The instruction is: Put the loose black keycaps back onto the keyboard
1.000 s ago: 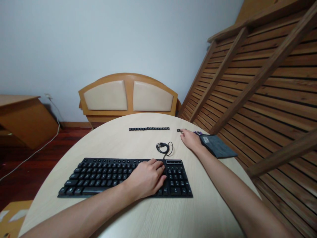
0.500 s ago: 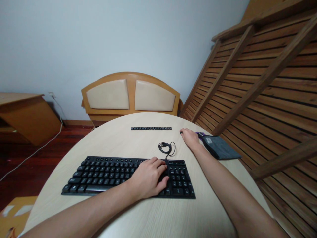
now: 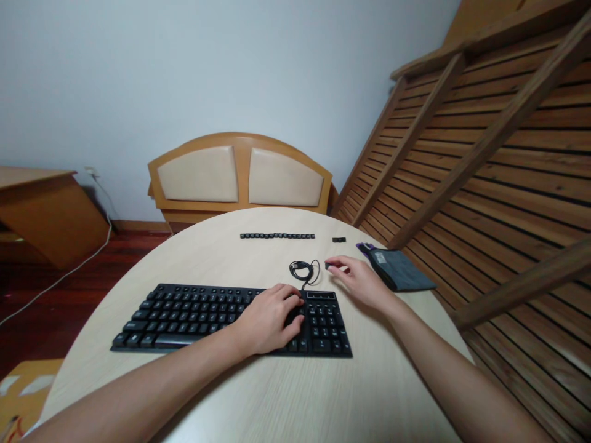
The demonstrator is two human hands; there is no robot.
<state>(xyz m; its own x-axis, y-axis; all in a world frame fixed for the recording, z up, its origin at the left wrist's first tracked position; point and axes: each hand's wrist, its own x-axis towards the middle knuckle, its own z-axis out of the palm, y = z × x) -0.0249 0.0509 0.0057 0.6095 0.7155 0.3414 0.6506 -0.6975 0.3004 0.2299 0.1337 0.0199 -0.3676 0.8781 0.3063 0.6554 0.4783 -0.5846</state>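
Observation:
My left hand (image 3: 270,320) lies over the right-hand part of a black keyboard (image 3: 184,314), thumb apart from the fingers, and covers some of its keys. Between the thumb and fingertips of my right hand (image 3: 357,280) is a small black keycap (image 3: 327,266), held above the table just right of the keyboard's coiled cable (image 3: 302,269). Farther back, a few black keycaps (image 3: 338,240) lie close together. To their left runs a long straight row of keycaps (image 3: 277,235).
A dark grey pouch (image 3: 406,271) with a purple edge lies at the right side of the round table (image 3: 295,400). Behind the table stands a headboard (image 3: 242,169) with two cream panels. Wooden slats (image 3: 498,172) lean at the right, and a desk (image 3: 46,209) is at the left.
My right hand has drawn back toward the keyboard with a keycap pinched in it, uncovering the small group of keycaps. My left hand stays on the keyboard. The view has shifted slightly.

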